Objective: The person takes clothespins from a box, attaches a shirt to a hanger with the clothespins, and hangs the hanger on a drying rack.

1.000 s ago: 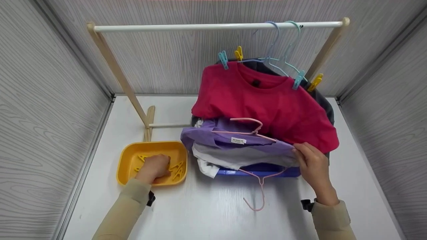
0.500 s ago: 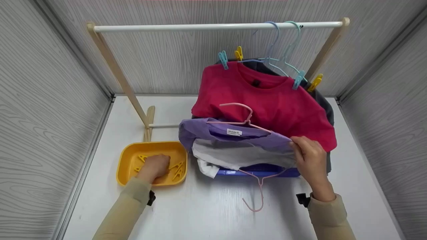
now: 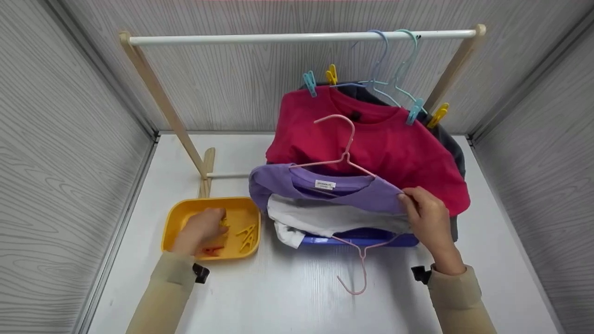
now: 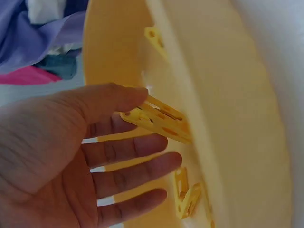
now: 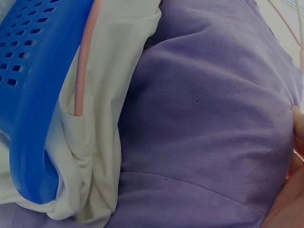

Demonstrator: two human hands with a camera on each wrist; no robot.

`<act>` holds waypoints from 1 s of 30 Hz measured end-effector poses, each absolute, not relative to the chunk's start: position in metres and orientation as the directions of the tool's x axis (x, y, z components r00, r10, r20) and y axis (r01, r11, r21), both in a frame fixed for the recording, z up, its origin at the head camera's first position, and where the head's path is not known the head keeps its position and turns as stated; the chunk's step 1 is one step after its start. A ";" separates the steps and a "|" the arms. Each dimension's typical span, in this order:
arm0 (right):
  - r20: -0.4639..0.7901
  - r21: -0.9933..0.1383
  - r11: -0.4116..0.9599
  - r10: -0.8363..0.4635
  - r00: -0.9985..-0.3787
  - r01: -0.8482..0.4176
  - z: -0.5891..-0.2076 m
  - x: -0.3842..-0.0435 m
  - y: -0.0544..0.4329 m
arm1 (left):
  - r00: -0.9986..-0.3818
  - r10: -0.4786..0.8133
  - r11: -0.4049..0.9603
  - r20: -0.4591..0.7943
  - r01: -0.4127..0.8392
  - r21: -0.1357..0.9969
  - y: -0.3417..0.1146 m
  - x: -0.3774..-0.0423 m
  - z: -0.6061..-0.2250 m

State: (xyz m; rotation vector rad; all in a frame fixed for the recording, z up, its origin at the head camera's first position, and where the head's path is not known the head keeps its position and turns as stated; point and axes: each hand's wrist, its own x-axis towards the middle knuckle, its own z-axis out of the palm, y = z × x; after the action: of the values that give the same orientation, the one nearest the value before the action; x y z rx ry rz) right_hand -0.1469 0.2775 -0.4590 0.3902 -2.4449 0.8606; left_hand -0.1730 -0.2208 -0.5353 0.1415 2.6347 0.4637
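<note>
In the head view my left hand [image 3: 199,229] is inside the yellow bin [image 3: 168,232]. Its thumb and index finger pinch a yellow clothespin [image 4: 159,121], while the other fingers are spread. More yellow clothespins [image 3: 248,239] and a red one [image 3: 212,251] lie in the bin. My right hand [image 3: 429,218] pinches the right shoulder of a purple shirt [image 3: 274,178]. A pink hanger [image 3: 345,155] sits in that shirt's neck, its hook standing up. Below the purple shirt lies a white garment [image 3: 320,218] with another pink hanger [image 3: 364,264] poking out.
A blue basket [image 5: 33,118] is under the clothes. Behind, a red shirt [image 3: 366,148] and a dark garment hang from a white rail [image 3: 260,39], with blue clothespins [image 3: 310,83] and yellow ones at their shoulders. Walls stand at the back and both sides.
The purple shirt's neckline has been raised and its pink hanger has tipped upright. My left hand has shifted slightly left and up within the bin, uncovering the red clothespin.
</note>
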 end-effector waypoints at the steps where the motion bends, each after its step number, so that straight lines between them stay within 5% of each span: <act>1: 0.531 -0.511 0.759 -0.090 -0.842 -0.403 -0.459 -0.147 0.277 | -0.893 0.176 0.931 -0.414 0.014 0.366 -0.223 -0.173 -0.534; 13: 0.428 -0.580 0.700 -0.174 -0.887 -0.417 -0.459 -0.150 0.279 | -0.955 0.221 0.771 -0.199 0.046 0.635 -0.233 -0.167 -0.511; 30: 0.443 -0.525 0.757 -0.147 -0.884 -0.389 -0.463 -0.150 0.279 | -0.980 0.201 0.621 -0.017 0.114 0.776 -0.220 -0.162 -0.490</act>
State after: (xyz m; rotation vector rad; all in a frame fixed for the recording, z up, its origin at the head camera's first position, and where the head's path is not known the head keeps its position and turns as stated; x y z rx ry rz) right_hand -0.1501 0.2788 -0.4634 0.4104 -2.5778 0.8885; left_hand -0.1621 -0.2199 -0.4903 0.2661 2.7358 1.2980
